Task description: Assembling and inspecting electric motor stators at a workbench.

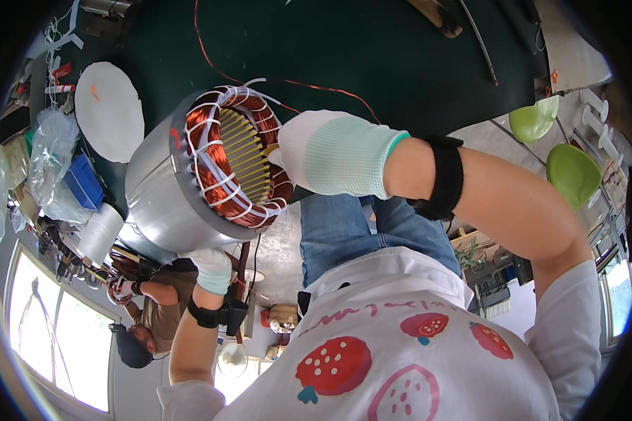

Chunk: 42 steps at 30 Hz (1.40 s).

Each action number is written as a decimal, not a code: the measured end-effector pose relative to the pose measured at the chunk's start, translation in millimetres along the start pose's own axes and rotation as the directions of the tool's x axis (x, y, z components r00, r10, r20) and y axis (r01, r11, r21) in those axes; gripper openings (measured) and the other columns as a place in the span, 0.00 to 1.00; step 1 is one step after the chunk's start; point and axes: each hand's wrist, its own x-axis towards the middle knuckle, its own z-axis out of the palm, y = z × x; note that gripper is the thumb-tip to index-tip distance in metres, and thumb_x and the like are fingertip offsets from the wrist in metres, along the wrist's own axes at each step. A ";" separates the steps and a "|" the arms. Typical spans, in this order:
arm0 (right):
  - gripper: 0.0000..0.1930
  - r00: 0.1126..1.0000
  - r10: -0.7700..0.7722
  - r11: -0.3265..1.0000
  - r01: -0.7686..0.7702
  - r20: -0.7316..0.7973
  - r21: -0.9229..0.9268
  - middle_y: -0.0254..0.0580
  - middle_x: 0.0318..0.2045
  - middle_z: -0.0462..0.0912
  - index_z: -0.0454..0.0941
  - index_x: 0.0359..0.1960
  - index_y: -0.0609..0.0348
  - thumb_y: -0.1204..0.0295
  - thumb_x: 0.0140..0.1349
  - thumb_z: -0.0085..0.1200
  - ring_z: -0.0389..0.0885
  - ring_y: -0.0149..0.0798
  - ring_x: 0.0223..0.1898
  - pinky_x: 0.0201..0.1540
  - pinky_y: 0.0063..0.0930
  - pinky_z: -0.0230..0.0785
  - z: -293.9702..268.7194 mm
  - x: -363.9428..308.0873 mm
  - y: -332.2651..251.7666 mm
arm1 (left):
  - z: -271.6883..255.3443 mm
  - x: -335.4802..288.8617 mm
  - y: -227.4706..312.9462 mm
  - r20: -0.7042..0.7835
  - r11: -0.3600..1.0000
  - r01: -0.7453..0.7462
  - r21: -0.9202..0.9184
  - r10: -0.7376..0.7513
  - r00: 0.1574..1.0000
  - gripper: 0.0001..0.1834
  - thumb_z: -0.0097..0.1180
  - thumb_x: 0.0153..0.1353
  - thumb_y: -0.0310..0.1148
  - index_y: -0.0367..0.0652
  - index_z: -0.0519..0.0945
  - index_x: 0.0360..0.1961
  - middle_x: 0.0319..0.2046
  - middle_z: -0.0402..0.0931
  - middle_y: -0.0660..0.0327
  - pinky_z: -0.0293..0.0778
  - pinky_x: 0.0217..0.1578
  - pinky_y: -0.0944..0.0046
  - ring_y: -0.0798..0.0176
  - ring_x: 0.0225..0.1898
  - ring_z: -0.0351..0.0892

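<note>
A motor stator (158,186) with a smooth silver housing lies on its side at the edge of the dark green table. Its copper winding (214,168) faces me, laced with white cord, and yellow strips (246,154) line the slots in the bore. My right hand (312,151), in a white and mint knit glove, is closed at the winding's right rim. A small yellow piece (270,149) shows at its fingertips; most of it is hidden. Gloved the same way, my left hand (211,268) is against the housing's lower side, with its fingers mostly out of sight.
Thin red wires (316,85) run over the green table (372,42). A round white disc (109,112), plastic bags (53,147) and a blue bin (84,182) are at the left. Another person (158,309) works beyond my left arm. Green stools (572,175) stand at the right.
</note>
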 end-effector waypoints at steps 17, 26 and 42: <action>0.24 0.988 0.073 0.993 -0.085 0.134 0.086 0.55 0.32 0.84 0.83 0.41 0.65 0.56 0.76 0.40 0.85 0.55 0.36 0.46 0.44 0.77 -12.6 -5.0 -1.2 | 27.4 3.0 22.8 -0.162 0.961 -0.187 0.203 0.221 0.962 0.25 0.49 0.74 0.36 0.32 0.68 0.65 0.60 0.74 0.44 0.65 0.64 0.43 0.46 0.57 0.76; 0.09 0.998 -0.032 0.999 0.031 0.049 0.024 0.55 0.34 0.85 0.86 0.38 0.64 0.73 0.59 0.59 0.86 0.54 0.35 0.41 0.38 0.80 -3.0 -1.8 1.4 | 28.1 7.5 28.1 -0.043 0.873 -0.278 0.401 0.321 0.946 0.29 0.51 0.73 0.37 0.33 0.63 0.69 0.61 0.73 0.45 0.62 0.66 0.42 0.46 0.59 0.75; 0.20 0.983 0.143 0.990 -0.144 -0.116 -0.002 0.50 0.32 0.85 0.80 0.45 0.61 0.57 0.75 0.42 0.86 0.52 0.35 0.44 0.42 0.79 -8.8 -4.3 -4.1 | 8.1 24.6 54.3 -0.054 0.861 0.328 -0.389 -0.377 0.925 0.50 0.29 0.65 0.76 0.50 0.52 0.76 0.74 0.55 0.62 0.48 0.74 0.49 0.56 0.74 0.53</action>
